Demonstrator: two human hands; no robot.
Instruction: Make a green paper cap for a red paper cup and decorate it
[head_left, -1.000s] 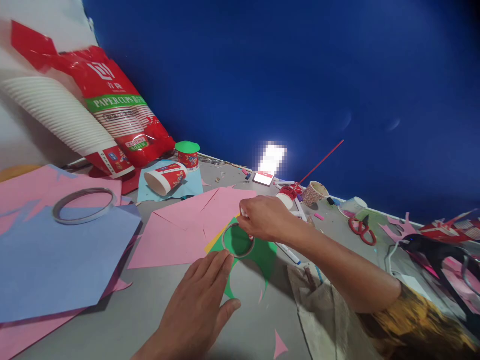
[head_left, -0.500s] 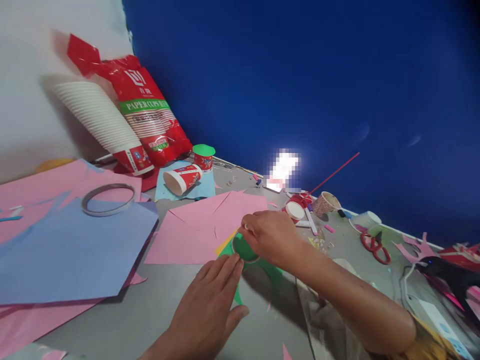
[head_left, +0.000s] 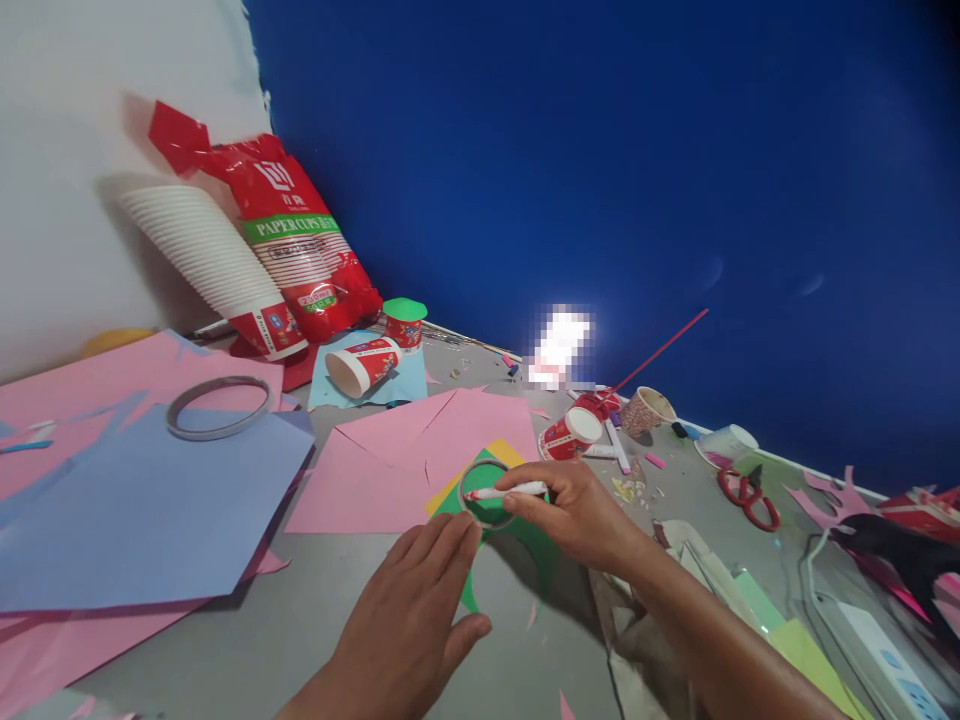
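A white marker (head_left: 517,490) with red at its tip is pinched in my right hand (head_left: 574,510). Its tip is over the inside of a small ring (head_left: 462,488), which resembles a tape roll and lies on cut green paper (head_left: 541,556). My left hand (head_left: 416,590) lies flat with its fingers extended and thumb apart, fingertips on the green paper against the ring's near edge. Yellow paper (head_left: 505,452) shows from under the green. Whether the marker touches the paper I cannot tell.
Pink paper (head_left: 375,490) and a blue sheet (head_left: 187,530) bearing a larger tape ring (head_left: 180,432) spread to the left. Paper cups (head_left: 562,436), red scissors (head_left: 765,510) and a power strip (head_left: 885,650) are on the right. Behind stand stacked cups (head_left: 195,250) and a red bag (head_left: 300,240).
My right hand has drawn back toward the right and down, bringing the marker and the ring's opening into sight. My left hand stays almost where it was.
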